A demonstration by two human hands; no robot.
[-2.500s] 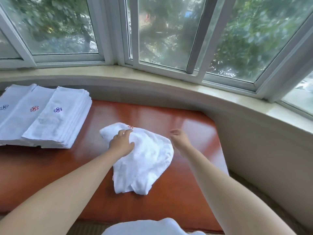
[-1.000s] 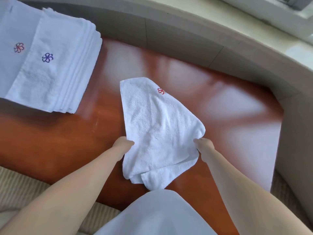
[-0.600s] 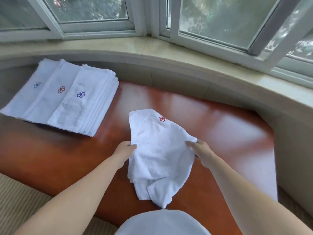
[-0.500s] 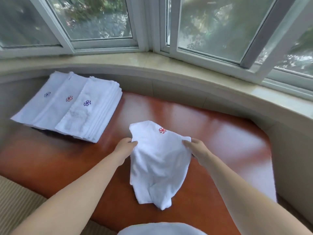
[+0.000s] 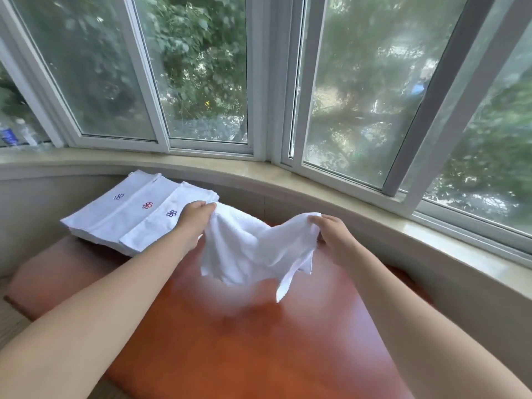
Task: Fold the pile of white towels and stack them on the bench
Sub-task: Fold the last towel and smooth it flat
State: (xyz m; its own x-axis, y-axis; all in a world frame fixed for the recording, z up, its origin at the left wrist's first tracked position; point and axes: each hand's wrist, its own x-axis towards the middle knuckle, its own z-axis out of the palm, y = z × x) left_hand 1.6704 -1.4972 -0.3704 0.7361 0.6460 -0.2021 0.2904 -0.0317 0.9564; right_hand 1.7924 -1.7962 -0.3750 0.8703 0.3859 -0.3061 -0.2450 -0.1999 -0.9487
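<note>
A white towel [image 5: 253,249] hangs in the air above the reddish-brown bench [image 5: 253,341], sagging in the middle with loose corners dangling. My left hand [image 5: 194,218] pinches its upper left corner and my right hand [image 5: 331,234] pinches its upper right corner. At the bench's far left lie stacks of folded white towels [image 5: 135,220], overlapping in a row, each top towel marked with a small embroidered flower in blue or red. My left hand is just in front of the rightmost stack.
A curved beige window sill [image 5: 316,185] and low wall ring the bench at the back and right. Large windows [image 5: 201,67] stand above it. The bench's left edge drops to a striped floor [image 5: 11,326].
The towel has been lifted off the bench and now hangs between both hands, which have risen and spread apart. My view has tilted up toward the windows.
</note>
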